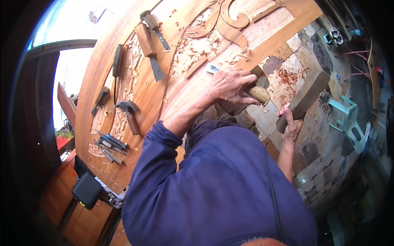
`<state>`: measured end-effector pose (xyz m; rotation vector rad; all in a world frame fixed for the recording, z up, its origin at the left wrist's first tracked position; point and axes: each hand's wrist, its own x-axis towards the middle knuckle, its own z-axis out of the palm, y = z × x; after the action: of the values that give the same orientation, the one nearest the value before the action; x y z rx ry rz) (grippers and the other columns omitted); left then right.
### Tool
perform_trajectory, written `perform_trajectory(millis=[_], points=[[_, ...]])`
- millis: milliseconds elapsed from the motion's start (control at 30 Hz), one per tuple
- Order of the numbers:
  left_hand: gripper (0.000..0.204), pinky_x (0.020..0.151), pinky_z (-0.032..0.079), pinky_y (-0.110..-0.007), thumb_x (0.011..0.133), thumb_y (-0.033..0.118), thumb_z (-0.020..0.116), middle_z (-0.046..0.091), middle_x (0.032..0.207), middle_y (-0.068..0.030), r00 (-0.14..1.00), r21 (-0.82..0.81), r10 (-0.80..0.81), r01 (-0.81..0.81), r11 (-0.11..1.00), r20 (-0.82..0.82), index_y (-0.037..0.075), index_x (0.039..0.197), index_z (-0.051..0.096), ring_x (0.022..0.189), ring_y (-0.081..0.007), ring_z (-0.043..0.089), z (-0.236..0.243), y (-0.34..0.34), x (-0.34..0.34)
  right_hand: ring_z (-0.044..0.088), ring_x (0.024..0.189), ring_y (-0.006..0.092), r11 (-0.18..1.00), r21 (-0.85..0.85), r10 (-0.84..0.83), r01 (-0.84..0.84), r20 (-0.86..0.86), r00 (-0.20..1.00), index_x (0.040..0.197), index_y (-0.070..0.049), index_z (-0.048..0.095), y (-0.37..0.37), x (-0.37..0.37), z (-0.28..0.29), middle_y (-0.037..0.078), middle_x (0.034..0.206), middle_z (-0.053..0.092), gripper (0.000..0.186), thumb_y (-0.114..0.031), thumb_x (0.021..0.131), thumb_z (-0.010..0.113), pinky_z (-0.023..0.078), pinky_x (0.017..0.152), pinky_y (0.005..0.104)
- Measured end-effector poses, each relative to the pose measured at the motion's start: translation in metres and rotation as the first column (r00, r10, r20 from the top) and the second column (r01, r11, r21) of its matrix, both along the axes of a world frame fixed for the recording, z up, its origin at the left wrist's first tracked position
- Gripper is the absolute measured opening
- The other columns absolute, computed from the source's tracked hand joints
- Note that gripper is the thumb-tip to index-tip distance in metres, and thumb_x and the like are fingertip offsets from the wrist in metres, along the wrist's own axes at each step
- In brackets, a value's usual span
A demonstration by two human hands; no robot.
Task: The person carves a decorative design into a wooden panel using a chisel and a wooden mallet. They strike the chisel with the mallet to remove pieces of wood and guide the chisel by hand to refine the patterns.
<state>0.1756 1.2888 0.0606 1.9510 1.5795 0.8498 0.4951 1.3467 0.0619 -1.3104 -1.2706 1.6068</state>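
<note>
My left hand [234,84] is wrapped round a chisel [259,94]. Its rounded wooden handle sticks out toward the right, and its metal blade shows past the hand on the left, low over a carved wooden panel [180,96]. In my right hand [292,126] is a long, squared wooden mallet [305,96], gripped near its lower end and raised off the panel's right edge, apart from the chisel. Raised scrollwork [236,20] stands out on the panel's far part. Curled wood shavings [195,53] lie in the recesses around it.
On the panel's left rest two wide chisels [145,39] [158,30], a long-handled tool [117,61], a hammer [129,115], a short dark-handled tool [100,98] and several slim carving tools [110,145]. A black case [87,190] is at lower left. A pale green plastic stool [349,119] stands on the stone floor.
</note>
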Motion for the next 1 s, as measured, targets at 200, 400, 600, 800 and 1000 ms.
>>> perform_trajectory(millis=[200,400,600,800,1000], points=[[0.058,0.067,0.055,-0.047,0.079,0.069,0.086,0.069,0.088,-0.0060,0.978,0.081,-0.209,0.207,0.975,0.023,0.019,0.105,0.071,0.085,-0.0319,0.073,-0.013,0.006,-0.023,0.065,0.085,0.0177,0.976,0.135,-0.171,0.168,0.009,0.985,0.144,-0.004,0.051,-0.067,0.006,-0.001,0.007,0.105,0.065,0.062,-0.009,0.092,0.084,0.058,0.078,0.0351],[0.057,0.071,0.054,-0.046,0.079,0.068,0.085,0.067,0.090,-0.0052,0.970,0.175,-0.235,0.222,0.959,0.056,0.018,0.103,0.072,0.089,-0.0320,0.068,-0.021,0.009,-0.022,0.066,0.085,0.0180,0.862,0.090,-0.494,0.499,-0.077,0.866,0.151,-0.002,0.043,-0.126,-0.045,-0.005,0.008,0.104,0.065,0.071,-0.009,0.093,0.082,0.057,0.081,0.0360],[0.065,0.074,0.050,-0.047,0.074,0.070,0.088,0.063,0.090,-0.0062,0.959,0.261,-0.283,0.267,0.928,0.023,0.013,0.103,0.072,0.092,-0.0311,0.061,-0.029,0.016,-0.026,0.062,0.099,0.0177,0.968,0.220,-0.163,0.123,0.176,0.971,0.151,0.000,0.044,-0.160,-0.108,-0.001,0.006,0.113,0.064,0.068,-0.008,0.094,0.080,0.053,0.097,0.0376],[0.065,0.077,0.051,-0.045,0.074,0.070,0.088,0.065,0.092,-0.0055,0.957,0.266,-0.289,0.281,0.922,-0.008,0.014,0.104,0.072,0.093,-0.0304,0.062,-0.029,0.015,-0.028,0.064,0.093,0.0172,0.876,0.091,-0.477,0.474,0.014,0.879,0.150,0.002,0.044,-0.173,-0.110,-0.008,0.008,0.111,0.066,0.065,-0.007,0.095,0.079,0.053,0.096,0.0360],[0.064,0.081,0.053,-0.046,0.074,0.068,0.089,0.067,0.092,-0.0050,0.960,0.232,-0.280,0.271,0.934,0.004,0.014,0.105,0.072,0.095,-0.0307,0.064,-0.030,0.012,-0.032,0.063,0.086,0.0121,0.956,0.089,-0.285,0.280,0.050,0.957,0.158,0.002,0.037,-0.173,-0.117,-0.005,0.004,0.105,0.064,0.076,-0.004,0.096,0.081,0.057,0.083,0.0299]])
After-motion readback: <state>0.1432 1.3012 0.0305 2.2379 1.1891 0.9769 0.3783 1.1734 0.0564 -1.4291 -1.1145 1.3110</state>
